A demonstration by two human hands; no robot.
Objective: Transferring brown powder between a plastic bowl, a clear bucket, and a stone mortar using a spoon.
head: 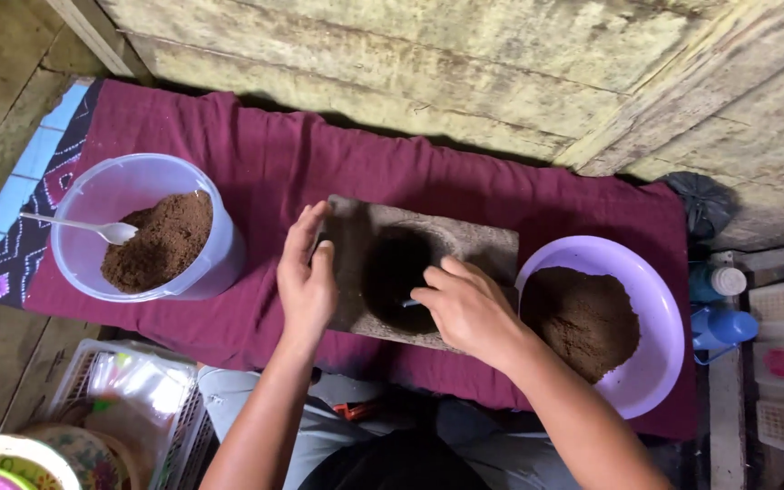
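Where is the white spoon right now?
The white spoon rests in the clear tub of brown powder, on the maroon cloth at far left.

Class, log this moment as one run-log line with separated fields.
left hand: steadies grey stone block mould | right hand: holds small utensil in mould's hollow | brown powder: clear tub, purple bowl

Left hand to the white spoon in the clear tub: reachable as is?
Probably yes. The left hand rests empty on the stone block's left edge, and only bare maroon cloth lies between it and the tub. The spoon sits over the open rim, handle pointing away to the left.
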